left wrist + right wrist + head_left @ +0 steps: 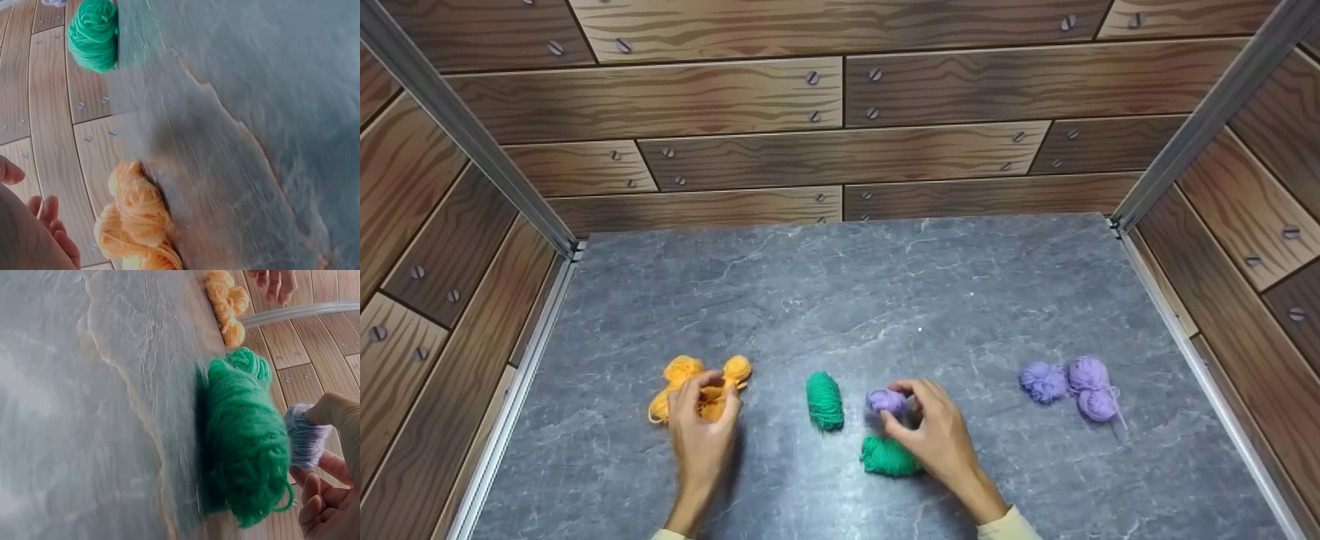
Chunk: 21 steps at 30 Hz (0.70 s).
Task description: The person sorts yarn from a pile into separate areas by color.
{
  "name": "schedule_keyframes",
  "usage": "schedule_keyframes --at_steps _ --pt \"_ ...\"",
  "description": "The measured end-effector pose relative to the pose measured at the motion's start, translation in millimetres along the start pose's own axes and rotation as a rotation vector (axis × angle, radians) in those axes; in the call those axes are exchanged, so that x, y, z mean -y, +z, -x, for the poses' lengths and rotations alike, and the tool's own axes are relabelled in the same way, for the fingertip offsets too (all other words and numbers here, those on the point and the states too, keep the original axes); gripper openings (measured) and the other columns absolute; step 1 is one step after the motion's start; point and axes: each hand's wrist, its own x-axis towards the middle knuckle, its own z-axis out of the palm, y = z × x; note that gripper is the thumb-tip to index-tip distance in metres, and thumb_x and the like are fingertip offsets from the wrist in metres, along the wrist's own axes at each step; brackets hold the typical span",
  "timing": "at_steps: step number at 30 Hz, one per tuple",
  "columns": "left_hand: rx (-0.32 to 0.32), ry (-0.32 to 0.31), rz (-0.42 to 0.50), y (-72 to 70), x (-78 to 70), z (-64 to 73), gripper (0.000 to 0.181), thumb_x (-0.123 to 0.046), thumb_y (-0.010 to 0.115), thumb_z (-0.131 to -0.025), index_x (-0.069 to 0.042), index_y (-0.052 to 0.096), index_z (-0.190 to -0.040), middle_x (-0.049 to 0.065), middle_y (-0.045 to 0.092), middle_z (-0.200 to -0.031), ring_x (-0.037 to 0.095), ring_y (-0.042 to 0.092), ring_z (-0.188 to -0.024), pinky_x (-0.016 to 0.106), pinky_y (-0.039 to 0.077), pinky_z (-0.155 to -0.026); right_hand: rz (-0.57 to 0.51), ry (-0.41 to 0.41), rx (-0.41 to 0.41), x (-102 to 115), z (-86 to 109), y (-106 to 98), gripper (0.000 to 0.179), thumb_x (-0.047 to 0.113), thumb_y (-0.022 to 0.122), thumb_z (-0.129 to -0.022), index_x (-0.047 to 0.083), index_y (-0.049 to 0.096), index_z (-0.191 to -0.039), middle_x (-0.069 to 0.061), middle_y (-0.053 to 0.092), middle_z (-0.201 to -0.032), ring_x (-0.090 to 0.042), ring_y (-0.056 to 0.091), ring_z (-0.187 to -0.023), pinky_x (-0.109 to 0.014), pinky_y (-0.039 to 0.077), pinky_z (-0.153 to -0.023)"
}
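Observation:
My right hand [941,431] pinches a small purple yarn ball [886,403] between thumb and fingers. In the head view this ball overlaps the space just beyond a green yarn skein [889,457]; the right wrist view shows that green skein [247,439] large beside the hand. My left hand [703,427] is over the group of orange yarn balls [684,367], thumb and fingers spread with nothing between them. In the left wrist view the orange yarn [140,211] lies apart from the fingers [49,211]. Between the hands lies a second green skein [825,401].
To the right lie a fluffy purple yarn ball [1043,382] and a purple pair of wound lobes [1093,388] with a loose strand. Wood-patterned walls [840,97] and metal rails [1207,375] border the grey marbled tabletop [840,300].

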Motion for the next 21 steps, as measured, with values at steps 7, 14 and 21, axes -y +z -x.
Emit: schedule_keyframes --at_steps 7,14,21 --pt "0.05 -0.044 0.02 6.8 -7.0 4.6 0.024 0.003 0.079 -0.081 -0.003 0.073 -0.103 0.0 0.071 -0.085 0.024 0.058 -0.073 0.028 0.043 -0.07 -0.004 0.004 -0.111 -9.6 -2.7 -11.4 0.04 0.011 0.089 -0.074 0.015 0.07 -0.11 0.007 0.062 -0.091 -0.013 0.056 -0.076 -0.03 0.048 -0.063" --pt "0.115 -0.087 0.011 12.2 -12.6 9.3 0.025 -0.001 0.079 -0.083 -0.011 0.074 -0.105 -0.004 0.071 -0.088 0.024 0.06 -0.073 0.029 0.045 -0.07 -0.013 0.061 -0.2 -15.9 -5.3 -25.3 0.041 0.007 0.087 -0.071 0.011 0.069 -0.107 0.002 0.062 -0.089 -0.021 0.058 -0.078 -0.035 0.047 -0.066" --pt "0.181 -0.091 0.032 19.6 -15.2 16.4 0.027 -0.004 0.079 -0.083 -0.015 0.072 -0.107 -0.007 0.071 -0.089 0.023 0.059 -0.073 0.032 0.045 -0.071 -0.018 0.072 -0.288 -24.8 -6.3 -37.6 0.041 0.003 0.086 -0.069 0.006 0.068 -0.106 -0.003 0.061 -0.088 -0.026 0.057 -0.08 -0.03 0.043 -0.068"
